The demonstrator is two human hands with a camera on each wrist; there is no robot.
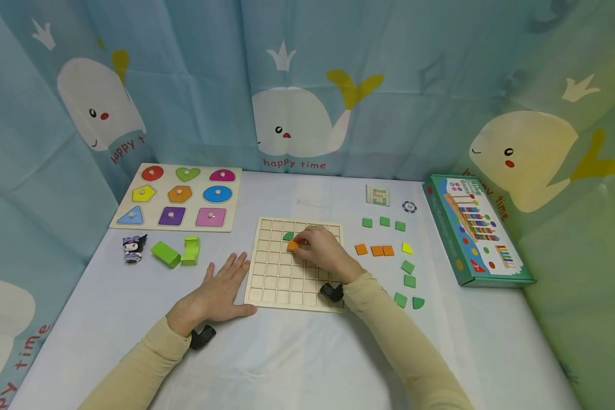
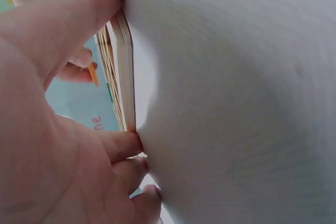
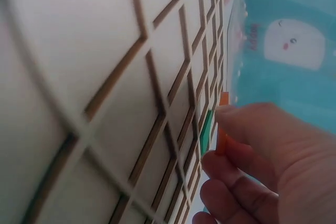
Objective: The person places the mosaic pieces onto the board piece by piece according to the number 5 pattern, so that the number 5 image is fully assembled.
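Between thumb and fingers, my right hand [image 1: 322,248] pinches an orange square tile [image 1: 292,245], held close over the wooden grid board [image 1: 269,279]. In the right wrist view the orange tile [image 3: 222,129] stands on edge between the fingertips. A green tile with a curved edge [image 1: 288,236] lies in a cell of the board, just behind the orange one. My left hand [image 1: 222,291] rests on the table with fingers spread, at the board's left edge. In the left wrist view, the thumb and a finger are right at the side of the board [image 2: 126,72].
Right of the board lie several green tiles [image 1: 408,266], orange tiles [image 1: 377,250] and a yellow tile [image 1: 407,248]. A game box [image 1: 479,228], pattern card [image 1: 377,195] and round chip [image 1: 409,207] lie beyond. Leftward are a shape puzzle [image 1: 197,208], figurine [image 1: 133,249] and green blocks [image 1: 165,254].
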